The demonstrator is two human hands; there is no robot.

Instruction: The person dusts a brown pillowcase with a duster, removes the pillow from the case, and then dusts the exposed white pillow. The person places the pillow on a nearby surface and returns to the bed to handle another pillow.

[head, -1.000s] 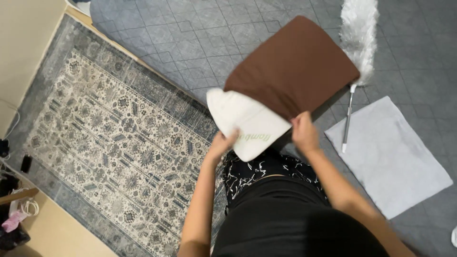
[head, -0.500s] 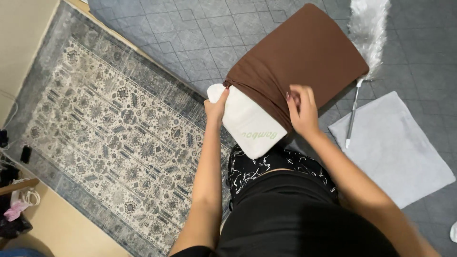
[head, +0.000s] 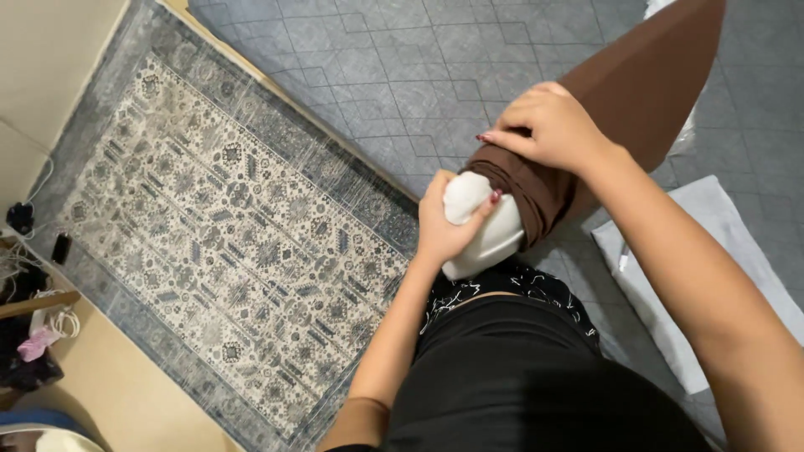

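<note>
My left hand [head: 448, 222] grips the exposed white end of a pillow [head: 490, 238] held upright in front of my body. My right hand [head: 548, 125] clutches the bunched opening of a brown pillowcase [head: 645, 75] that covers most of the pillow. The brown fabric is gathered in folds just under my right fingers. The covered part of the pillow points away from me, toward the top right.
A grey-and-cream patterned rug [head: 226, 226] lies on the left over grey floor tiles [head: 402, 75]. A pale grey cloth [head: 712, 276] lies on the floor at the right. Cables and small items [head: 33, 276] sit by the left wall.
The pillow has been raised and tilted upright. My right hand moved to the case opening, and the brown fabric has bunched there. Less of the white pillow shows now.
</note>
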